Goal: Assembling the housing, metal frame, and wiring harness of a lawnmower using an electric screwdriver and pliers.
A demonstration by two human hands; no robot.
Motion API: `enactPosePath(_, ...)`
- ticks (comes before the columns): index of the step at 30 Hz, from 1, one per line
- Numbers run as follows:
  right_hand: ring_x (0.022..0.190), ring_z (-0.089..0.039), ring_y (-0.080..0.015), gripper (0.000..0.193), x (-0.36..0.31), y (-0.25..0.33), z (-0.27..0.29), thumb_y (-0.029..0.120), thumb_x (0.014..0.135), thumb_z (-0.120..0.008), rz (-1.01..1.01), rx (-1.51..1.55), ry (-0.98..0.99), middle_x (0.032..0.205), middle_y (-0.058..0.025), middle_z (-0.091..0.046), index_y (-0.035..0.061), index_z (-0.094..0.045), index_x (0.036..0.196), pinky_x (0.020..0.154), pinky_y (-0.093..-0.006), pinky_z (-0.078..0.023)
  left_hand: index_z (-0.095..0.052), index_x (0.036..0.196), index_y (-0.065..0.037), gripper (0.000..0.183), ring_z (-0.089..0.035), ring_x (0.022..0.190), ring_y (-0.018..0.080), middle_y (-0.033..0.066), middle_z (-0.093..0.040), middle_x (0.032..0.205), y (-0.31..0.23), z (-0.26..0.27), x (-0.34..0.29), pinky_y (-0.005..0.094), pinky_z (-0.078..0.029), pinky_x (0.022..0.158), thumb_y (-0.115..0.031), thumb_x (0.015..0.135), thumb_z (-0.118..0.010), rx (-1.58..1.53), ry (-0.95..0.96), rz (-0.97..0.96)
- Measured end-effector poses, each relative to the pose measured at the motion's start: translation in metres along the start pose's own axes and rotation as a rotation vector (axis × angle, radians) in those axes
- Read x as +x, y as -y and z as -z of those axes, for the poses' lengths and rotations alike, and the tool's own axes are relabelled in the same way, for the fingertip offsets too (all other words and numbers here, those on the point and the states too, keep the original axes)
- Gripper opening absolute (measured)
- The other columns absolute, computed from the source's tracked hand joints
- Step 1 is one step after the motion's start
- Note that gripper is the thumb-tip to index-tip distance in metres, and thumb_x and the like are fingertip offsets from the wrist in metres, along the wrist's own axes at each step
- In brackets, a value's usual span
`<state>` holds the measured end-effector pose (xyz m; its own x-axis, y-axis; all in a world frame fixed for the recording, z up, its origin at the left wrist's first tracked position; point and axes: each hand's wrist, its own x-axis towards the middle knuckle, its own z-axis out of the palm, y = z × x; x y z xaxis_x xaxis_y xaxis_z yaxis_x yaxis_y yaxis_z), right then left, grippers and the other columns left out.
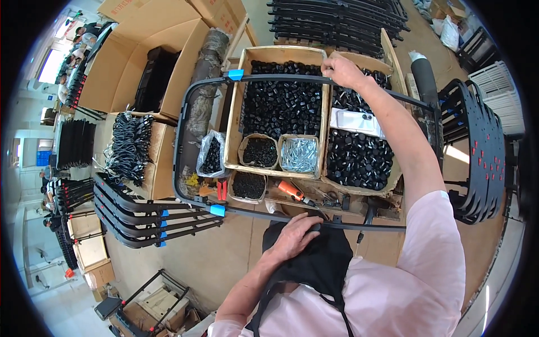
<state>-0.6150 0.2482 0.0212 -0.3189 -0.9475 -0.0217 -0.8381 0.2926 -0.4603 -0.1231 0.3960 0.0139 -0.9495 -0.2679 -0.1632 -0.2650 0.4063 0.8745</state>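
Note:
A black tubular frame (178,143), bent in a U with blue tape on its rails, lies across the bins before me. My left hand (295,236) is closed over its near rail, close to my black apron (306,264). Stretched to the far side, my right hand (343,70) pinches at the far rail beside the divider between two wooden bins. Whatever sits between its fingertips is too small to make out. Beneath the frame, the left wooden bin (227,147) holds black plastic caps (281,106), a box of silver screws (298,154) and a box of small black parts (259,151).
A white phone-like slab (355,121) lies on black parts in the right bin. An orange-and-black power tool (291,190), red-handled pliers (222,189) and a black drill (375,209) lie nearby. Stacked black frames (149,216) stand left, others (474,151) right. A cardboard box (126,73) is far left.

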Motion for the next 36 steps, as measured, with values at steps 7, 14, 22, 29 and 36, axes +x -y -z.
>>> enactPosePath(7,0.128,-0.060,-0.0416,0.033,-0.005,0.005,0.012,0.008,0.087,-0.067,-0.054,-0.124,0.067,0.129,-0.0247,-0.061,0.0050,-0.076,0.118,0.112,-0.0449,-0.048,-0.063,0.137,-0.013,0.040,-0.059,0.130,0.0331,0.0123,-0.066,0.134,-0.005,0.010,0.007,0.0477,-0.042,0.115,-0.015,0.098,-0.069,-0.005,0.045,-0.120)
enactPosePath(14,0.107,-0.071,-0.0417,0.030,-0.005,0.026,0.023,0.024,0.092,-0.070,-0.113,-0.303,0.062,0.108,-0.0250,-0.075,0.0033,-0.074,0.113,0.096,-0.0513,-0.057,-0.060,0.140,-0.013,0.044,-0.056,0.129,0.0318,0.0134,-0.065,0.128,-0.009,0.005,0.011,0.0503,-0.027,0.122,-0.010,0.096,-0.060,-0.108,0.097,-0.058)
enactPosePath(22,0.096,-0.075,-0.0394,0.045,0.005,0.009,0.015,0.039,0.104,-0.055,-0.128,-0.380,-0.002,0.107,-0.0259,-0.075,-0.0008,-0.065,0.121,0.087,-0.0501,-0.059,-0.059,0.132,-0.010,0.037,-0.057,0.129,0.0292,0.0131,-0.066,0.123,0.004,-0.011,0.010,0.0514,-0.021,0.125,-0.013,0.096,-0.054,-0.097,0.033,-0.029)
enactPosePath(29,0.076,-0.077,-0.0326,0.052,0.012,0.037,0.041,0.042,0.096,-0.060,-0.178,-0.388,0.286,0.084,-0.0203,-0.076,-0.0082,-0.071,0.106,0.083,-0.0430,-0.060,-0.065,0.127,-0.011,0.030,-0.058,0.127,0.0262,0.0094,-0.067,0.123,0.002,-0.015,0.006,0.0496,-0.028,0.122,-0.010,0.098,-0.058,-0.152,-0.093,0.018)
enactPosePath(36,0.114,-0.072,-0.0387,0.060,0.003,0.067,0.045,0.050,0.102,-0.052,-0.231,-0.542,0.239,0.120,-0.0251,-0.074,-0.0038,-0.078,0.108,0.102,-0.0462,-0.054,-0.066,0.130,-0.017,0.030,-0.062,0.117,0.0333,0.0119,-0.068,0.113,-0.021,0.017,0.003,0.0479,-0.048,0.103,-0.015,0.100,-0.062,0.172,0.043,0.044)
